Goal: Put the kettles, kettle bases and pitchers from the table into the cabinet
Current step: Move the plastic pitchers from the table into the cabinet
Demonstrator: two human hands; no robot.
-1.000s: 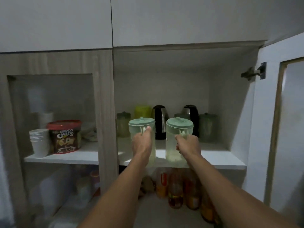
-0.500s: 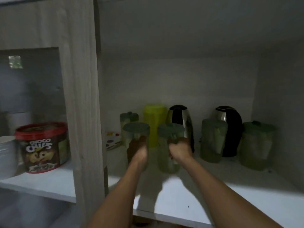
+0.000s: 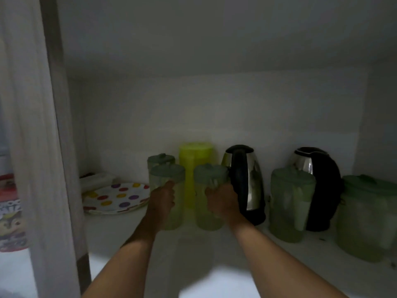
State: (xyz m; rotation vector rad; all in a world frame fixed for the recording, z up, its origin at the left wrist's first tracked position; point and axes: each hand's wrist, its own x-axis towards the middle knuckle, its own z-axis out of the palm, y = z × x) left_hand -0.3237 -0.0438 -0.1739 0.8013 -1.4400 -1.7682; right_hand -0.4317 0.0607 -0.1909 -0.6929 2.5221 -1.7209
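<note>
1. Centre of the frame: left hand [image 3: 162, 197] grips the left green pitcher [image 3: 168, 196]; right hand [image 3: 223, 201] grips the right green pitcher [image 3: 209, 203].
2. Both pitchers stand on the cabinet shelf [image 3: 193, 254], before a yellow pitcher [image 3: 194, 166].
3. Right of centre: two kettles [image 3: 247, 181] [image 3: 318, 186] stand behind two more green pitchers [image 3: 290, 203] [image 3: 367, 218].
4. Lower left: a spotted plate [image 3: 116, 197].

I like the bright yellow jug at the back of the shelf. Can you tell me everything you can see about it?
The yellow pitcher is tall, straight-sided and bright yellow-green, and looks like see-through plastic with a flat lid of the same colour. It stands upright near the back wall of the cabinet shelf, between a small green pitcher and a shiny kettle. Two pale green pitchers held by the hands hide its lower sides. Whether anything touches it is unclear, and neither hand holds it.
</note>
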